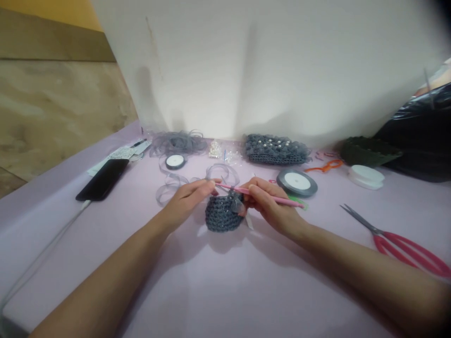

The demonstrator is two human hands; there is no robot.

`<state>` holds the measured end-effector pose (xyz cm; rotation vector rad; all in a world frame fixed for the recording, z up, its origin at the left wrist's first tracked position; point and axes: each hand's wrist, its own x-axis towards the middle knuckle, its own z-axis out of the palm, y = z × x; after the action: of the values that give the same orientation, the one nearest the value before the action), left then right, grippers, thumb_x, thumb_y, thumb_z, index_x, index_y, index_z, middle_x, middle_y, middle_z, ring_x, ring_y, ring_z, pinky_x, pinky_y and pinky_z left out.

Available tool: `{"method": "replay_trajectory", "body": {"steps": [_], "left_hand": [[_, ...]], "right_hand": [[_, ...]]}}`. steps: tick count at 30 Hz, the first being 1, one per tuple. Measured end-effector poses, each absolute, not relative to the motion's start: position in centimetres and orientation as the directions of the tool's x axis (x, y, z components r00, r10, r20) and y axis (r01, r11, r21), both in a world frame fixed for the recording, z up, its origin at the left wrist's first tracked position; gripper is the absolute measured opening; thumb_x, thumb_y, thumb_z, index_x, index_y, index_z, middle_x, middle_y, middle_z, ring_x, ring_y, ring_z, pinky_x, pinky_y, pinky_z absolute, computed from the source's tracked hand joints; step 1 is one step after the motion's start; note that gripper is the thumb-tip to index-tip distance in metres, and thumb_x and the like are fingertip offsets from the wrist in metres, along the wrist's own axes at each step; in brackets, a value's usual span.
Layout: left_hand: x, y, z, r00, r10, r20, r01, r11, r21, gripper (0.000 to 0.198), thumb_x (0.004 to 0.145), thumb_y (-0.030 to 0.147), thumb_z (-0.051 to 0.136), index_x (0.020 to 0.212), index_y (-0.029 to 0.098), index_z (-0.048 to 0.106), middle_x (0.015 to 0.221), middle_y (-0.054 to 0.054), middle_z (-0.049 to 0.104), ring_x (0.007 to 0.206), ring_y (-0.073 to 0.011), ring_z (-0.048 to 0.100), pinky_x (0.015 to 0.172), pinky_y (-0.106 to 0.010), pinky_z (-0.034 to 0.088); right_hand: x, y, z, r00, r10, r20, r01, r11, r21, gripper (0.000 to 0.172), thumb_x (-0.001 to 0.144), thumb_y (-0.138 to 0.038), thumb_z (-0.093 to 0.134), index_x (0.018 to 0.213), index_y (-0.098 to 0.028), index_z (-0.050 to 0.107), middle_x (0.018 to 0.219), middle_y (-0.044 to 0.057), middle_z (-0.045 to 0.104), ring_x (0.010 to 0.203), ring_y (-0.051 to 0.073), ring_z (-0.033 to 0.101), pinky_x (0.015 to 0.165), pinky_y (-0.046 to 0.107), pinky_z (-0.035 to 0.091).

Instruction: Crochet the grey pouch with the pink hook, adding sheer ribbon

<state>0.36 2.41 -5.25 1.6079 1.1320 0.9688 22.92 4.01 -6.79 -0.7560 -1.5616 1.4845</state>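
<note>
A small grey crocheted piece (221, 215) hangs between both hands above the lilac table (225, 281). My left hand (188, 199) pinches its upper left edge, fingers closed on the yarn work. My right hand (269, 204) grips a pink crochet hook (268, 196) like a pencil, the hook tip reaching the top of the piece near my left fingertips. Sheer grey ribbon (221, 174) loops up behind the piece.
A black phone (103, 179) on a cable lies at the left. Ribbon spools (296, 182) (175, 161), a finished grey beaded piece (275, 149), a white round tub (366, 176), a dark green crocheted piece (368, 150) and red-handled scissors (405, 246) lie around. A white wall stands behind.
</note>
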Motion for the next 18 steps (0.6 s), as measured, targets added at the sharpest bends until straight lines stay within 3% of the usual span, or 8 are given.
{"method": "replay_trajectory", "body": {"steps": [2, 4, 7, 9, 15, 18], "left_hand": [[0.61, 2.34, -5.60, 0.330, 0.940, 0.086, 0.136, -0.137, 0.981, 0.035, 0.088, 0.043, 0.062, 0.114, 0.020, 0.066, 0.112, -0.006, 0.064, 0.113, -0.0230, 0.054, 0.099, -0.033, 0.038], [0.74, 2.34, -5.97, 0.376, 0.925, 0.060, 0.057, -0.088, 0.994, 0.051, 0.083, 0.038, 0.069, 0.130, 0.023, 0.057, 0.100, -0.003, 0.063, 0.100, -0.0198, 0.058, 0.088, -0.031, 0.043], [0.65, 2.39, -6.24, 0.404, 0.914, 0.032, -0.020, -0.027, 0.999, 0.050, 0.083, 0.036, 0.069, 0.130, 0.023, 0.056, 0.080, 0.002, 0.055, 0.077, -0.0129, 0.055, 0.071, -0.025, 0.042], [0.53, 2.36, -6.16, 0.394, 0.919, 0.020, -0.045, -0.003, 0.999, 0.048, 0.083, 0.033, 0.070, 0.128, 0.023, 0.059, 0.078, 0.003, 0.052, 0.072, -0.0105, 0.052, 0.067, -0.023, 0.039], [0.57, 1.99, -5.49, 0.387, 0.921, -0.045, -0.174, 0.120, 0.977, 0.054, 0.078, 0.024, 0.074, 0.131, 0.024, 0.058, 0.101, -0.002, 0.059, 0.091, -0.0148, 0.058, 0.081, -0.026, 0.044], [0.61, 1.89, -5.27, 0.405, 0.910, -0.091, -0.209, 0.189, 0.959, 0.059, 0.076, 0.020, 0.075, 0.133, 0.023, 0.056, 0.102, -0.003, 0.060, 0.092, -0.0160, 0.060, 0.082, -0.027, 0.045]], "right_hand": [[22.90, 4.02, -6.87, -0.470, 0.866, 0.170, -0.135, 0.119, -0.984, 0.025, 0.096, -0.037, 0.052, 0.081, -0.018, 0.057, 0.069, -0.001, 0.063, 0.067, 0.014, 0.066, 0.065, 0.027, 0.054], [22.88, 4.07, -7.02, -0.475, 0.861, 0.184, -0.163, 0.120, -0.979, 0.024, 0.096, -0.037, 0.053, 0.082, -0.018, 0.058, 0.070, -0.001, 0.062, 0.066, 0.014, 0.066, 0.064, 0.026, 0.054], [22.87, 4.22, -7.33, -0.498, 0.845, 0.196, -0.220, 0.095, -0.971, 0.024, 0.097, -0.039, 0.052, 0.085, -0.018, 0.059, 0.071, -0.001, 0.063, 0.067, 0.014, 0.067, 0.065, 0.026, 0.054], [22.86, 4.33, -7.49, -0.511, 0.837, 0.195, -0.254, 0.070, -0.965, 0.025, 0.097, -0.039, 0.052, 0.085, -0.019, 0.059, 0.070, -0.001, 0.064, 0.067, 0.014, 0.067, 0.066, 0.026, 0.054], [22.79, 4.47, -7.50, -0.537, 0.821, 0.193, -0.308, 0.022, -0.951, 0.027, 0.097, -0.040, 0.052, 0.083, -0.018, 0.059, 0.070, -0.001, 0.065, 0.069, 0.014, 0.069, 0.066, 0.026, 0.054], [22.79, 4.49, -7.53, -0.541, 0.818, 0.193, -0.326, 0.007, -0.945, 0.029, 0.097, -0.040, 0.051, 0.081, -0.018, 0.059, 0.070, 0.000, 0.066, 0.068, 0.014, 0.069, 0.067, 0.026, 0.054]]}}
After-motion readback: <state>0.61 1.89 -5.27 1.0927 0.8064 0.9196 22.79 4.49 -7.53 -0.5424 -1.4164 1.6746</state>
